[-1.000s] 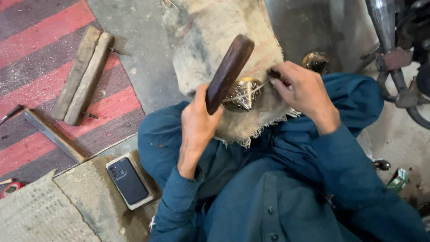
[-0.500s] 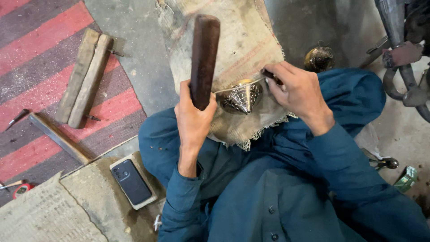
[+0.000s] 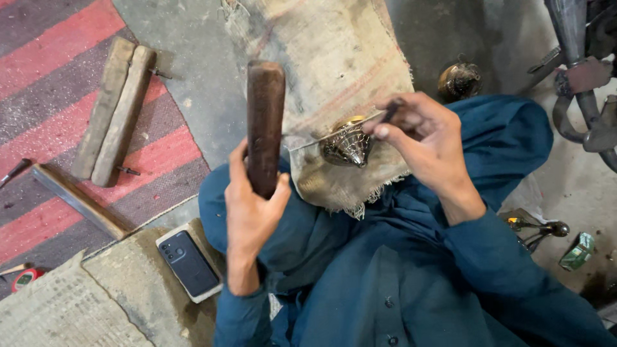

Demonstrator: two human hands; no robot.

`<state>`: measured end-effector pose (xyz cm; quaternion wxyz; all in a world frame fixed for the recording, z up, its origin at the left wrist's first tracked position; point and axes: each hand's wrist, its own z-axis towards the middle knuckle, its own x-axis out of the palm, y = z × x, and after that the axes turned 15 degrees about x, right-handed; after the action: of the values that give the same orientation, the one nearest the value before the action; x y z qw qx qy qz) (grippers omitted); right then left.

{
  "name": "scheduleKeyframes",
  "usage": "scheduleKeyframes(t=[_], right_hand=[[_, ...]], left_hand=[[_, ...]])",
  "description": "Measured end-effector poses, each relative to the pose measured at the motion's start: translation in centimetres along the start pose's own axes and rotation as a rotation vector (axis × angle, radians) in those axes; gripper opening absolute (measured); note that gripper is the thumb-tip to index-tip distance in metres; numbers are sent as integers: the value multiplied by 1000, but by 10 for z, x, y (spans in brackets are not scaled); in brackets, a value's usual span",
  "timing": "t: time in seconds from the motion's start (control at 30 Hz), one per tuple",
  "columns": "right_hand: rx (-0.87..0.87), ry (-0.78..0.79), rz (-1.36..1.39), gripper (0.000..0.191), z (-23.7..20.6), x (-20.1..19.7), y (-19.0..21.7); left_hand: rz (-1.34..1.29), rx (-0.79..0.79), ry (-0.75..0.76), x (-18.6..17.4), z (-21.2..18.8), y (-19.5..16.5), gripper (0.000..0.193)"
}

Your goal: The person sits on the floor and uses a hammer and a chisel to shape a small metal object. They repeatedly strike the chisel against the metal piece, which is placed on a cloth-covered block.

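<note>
Left hand (image 3: 247, 215) fisted around wooden mallet (image 3: 265, 125), held upright above lap. Right hand (image 3: 427, 144) pinches thin chisel (image 3: 334, 133), tip touching patterned brass piece (image 3: 347, 146). Brass piece rests on burlap (image 3: 334, 58) over knees. Phone (image 3: 187, 262) on floor.

head cam, looking down (close), lap

Floor-level metalworking workshop. Bare concrete floor (image 3: 199, 58) serves as the bench. Left of it, striped rug (image 3: 45, 96) with wooden blocks (image 3: 112, 109) and metal bar (image 3: 77, 200). Right of it, dark machine parts (image 3: 578, 77). Burlap sacking (image 3: 334, 71) covers the worker's lap.
</note>
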<state>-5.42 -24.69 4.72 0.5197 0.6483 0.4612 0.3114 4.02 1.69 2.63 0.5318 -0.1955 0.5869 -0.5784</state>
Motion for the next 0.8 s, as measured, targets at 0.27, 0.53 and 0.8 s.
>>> scheduleKeyframes(t=[0.27, 0.53, 0.8], right_hand=[[20, 115, -100, 27, 19, 20, 5], [-61, 110, -199, 32, 23, 24, 9], [-55, 167, -289, 32, 30, 19, 20]], left_hand=[[-220, -48, 12, -22, -28, 7, 54], [33, -70, 163, -41, -7, 11, 59], [195, -21, 436, -54, 43, -1, 74]])
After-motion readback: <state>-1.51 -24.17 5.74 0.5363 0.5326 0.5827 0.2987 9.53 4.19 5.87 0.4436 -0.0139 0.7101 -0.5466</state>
